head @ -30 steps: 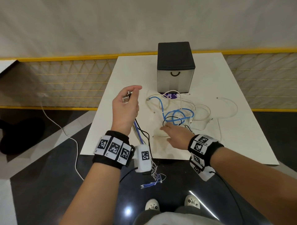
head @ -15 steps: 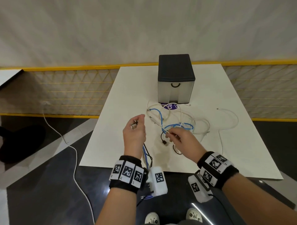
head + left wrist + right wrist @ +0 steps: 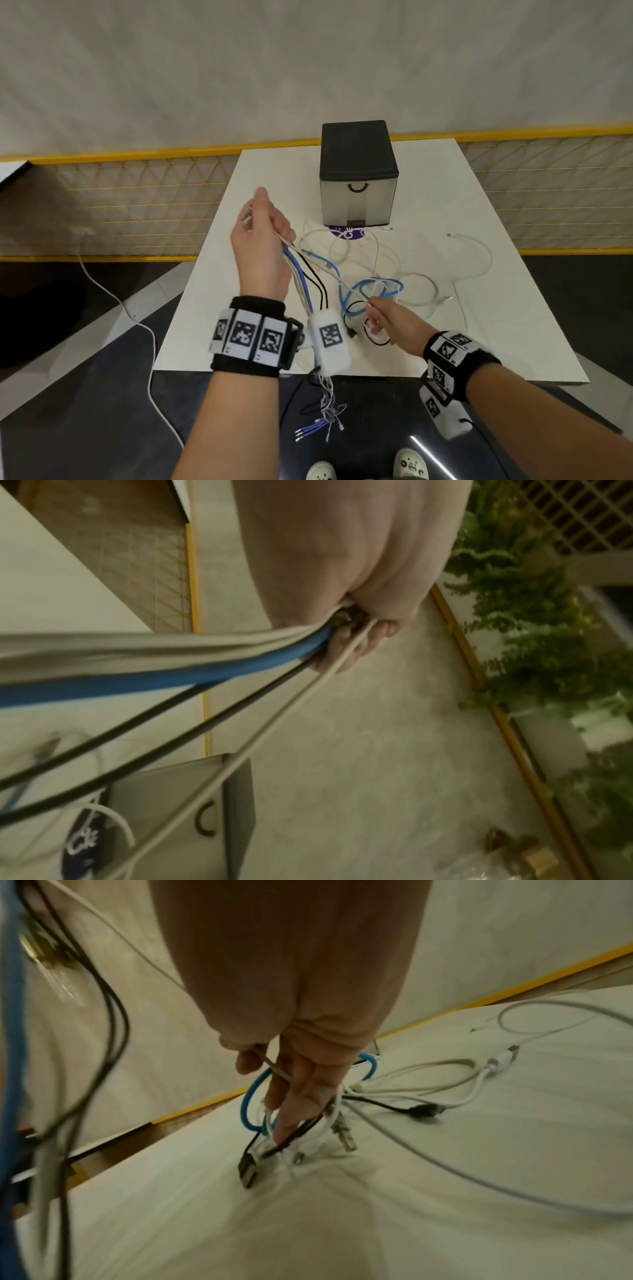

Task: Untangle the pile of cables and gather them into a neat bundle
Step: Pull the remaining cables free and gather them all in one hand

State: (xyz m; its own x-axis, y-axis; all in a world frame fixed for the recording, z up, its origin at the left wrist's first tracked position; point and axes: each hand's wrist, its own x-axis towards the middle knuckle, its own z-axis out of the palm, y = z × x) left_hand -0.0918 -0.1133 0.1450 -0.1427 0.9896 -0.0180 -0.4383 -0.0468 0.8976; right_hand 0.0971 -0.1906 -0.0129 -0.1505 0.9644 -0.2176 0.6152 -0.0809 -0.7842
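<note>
Since half a second ago the left hand point(image 3: 262, 240) has risen and moved away from the right hand point(image 3: 387, 317), drawing a thin white cable point(image 3: 329, 270) taut between them. Its grip is closed around several cables point(image 3: 305, 281), white, blue and black, which hang from the fist past the wrist and over the near edge of the tabletop point(image 3: 513, 308), their ends dangling above the floor. In the left wrist view the same strands point(image 3: 171, 674) fan out from the curled fingers point(image 3: 359, 647). The right hand pinches the other end of the thin white cable between thumb and fingers point(image 3: 294, 1096), low over the tangle point(image 3: 373, 294) of blue, black and white cables lying on the tabletop. More white loops point(image 3: 428, 284) spread to the right of the tangle. A black-topped box point(image 3: 358, 174) stands at the far side, its front near the loops.
</note>
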